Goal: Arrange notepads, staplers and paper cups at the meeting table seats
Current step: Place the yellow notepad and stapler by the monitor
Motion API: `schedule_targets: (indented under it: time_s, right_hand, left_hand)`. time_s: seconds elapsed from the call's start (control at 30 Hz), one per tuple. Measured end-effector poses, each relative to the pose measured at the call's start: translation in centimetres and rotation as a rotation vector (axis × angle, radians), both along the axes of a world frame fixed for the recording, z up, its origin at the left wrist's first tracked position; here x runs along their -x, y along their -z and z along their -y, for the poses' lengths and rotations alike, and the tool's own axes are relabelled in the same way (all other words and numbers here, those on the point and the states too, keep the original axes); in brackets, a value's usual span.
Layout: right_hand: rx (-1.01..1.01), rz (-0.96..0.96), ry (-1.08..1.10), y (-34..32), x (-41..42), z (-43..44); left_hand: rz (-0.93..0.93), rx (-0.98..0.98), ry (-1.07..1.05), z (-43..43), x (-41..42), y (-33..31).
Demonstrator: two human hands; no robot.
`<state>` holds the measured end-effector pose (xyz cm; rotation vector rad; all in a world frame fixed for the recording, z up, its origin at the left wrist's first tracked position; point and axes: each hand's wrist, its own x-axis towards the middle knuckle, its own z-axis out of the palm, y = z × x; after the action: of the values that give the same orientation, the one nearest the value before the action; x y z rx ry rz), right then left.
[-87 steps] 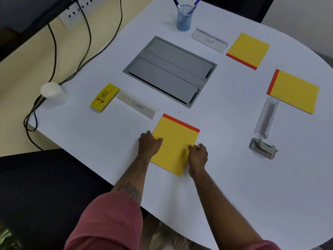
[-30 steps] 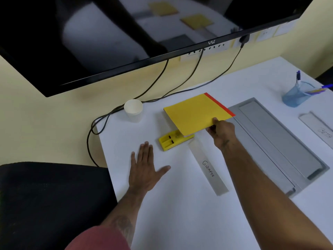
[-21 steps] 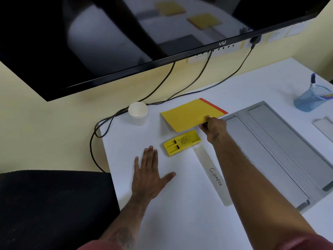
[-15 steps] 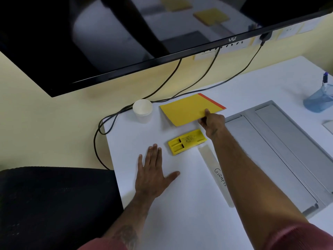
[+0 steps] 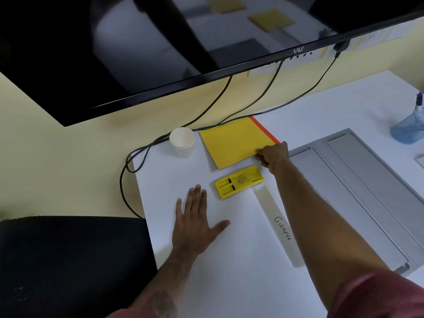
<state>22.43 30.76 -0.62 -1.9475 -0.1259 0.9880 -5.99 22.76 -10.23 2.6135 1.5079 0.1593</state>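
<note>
right hand (image 5: 274, 154) fingers pinch the yellow notepad's (image 5: 234, 143) near corner, flat on the bench (image 5: 229, 260) between paper cup (image 5: 182, 142) and stapler (image 5: 238, 182); left hand (image 5: 195, 223) lies flat, fingers spread.

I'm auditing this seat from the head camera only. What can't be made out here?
Head view: corner of the notepad, hidden by the right hand; flat or lifted, unclear.
Head view: the pen holder, cut off by the right edge.
Head view: print on the stapler, too small to read.
Head view: other seats, only dim reflections in the monitor.
</note>
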Motion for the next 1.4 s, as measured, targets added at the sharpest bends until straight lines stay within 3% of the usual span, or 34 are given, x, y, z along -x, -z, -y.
schedule_targets:
  time_s: [0.17, 0.43, 0.8, 0.93, 1.17, 1.27, 1.4]
  right_hand:
    - [0.121, 0.167, -0.149, 0.7, -0.4, 0.4]
    - [0.207, 0.304, -0.174, 1.4, -0.3, 1.1]
    - [0.146, 0.369, -0.36, 0.5, 0.0, 3.3]
    - [0.135, 0.579, -0.595, -0.4, 1.3, 5.2]
    - [0.197, 0.739, -1.246, -0.3, 4.5, 5.7]
    - [0.269, 0.898, -1.375, 0.2, 5.4, 5.7]
    - [0.245, 0.978, -1.371, 0.6, 5.9, 5.9]
  left_hand:
    - [-0.003, -0.006, 0.004, -0.1, 0.0, 0.0]
    - [0.009, -0.022, 0.008, -0.2, 0.0, 0.2]
    - [-0.02, 0.012, 0.007, -0.3, 0.1, 0.0]
    - [-0.048, 0.04, 0.006, -0.1, 0.0, -0.7]
    - [-0.056, 0.051, 0.006, 0.0, 0.0, -0.7]
    - [-0.051, 0.059, 0.013, 0.0, 0.1, -0.8]
    - [-0.045, 0.066, 0.024, -0.1, 0.0, -0.7]
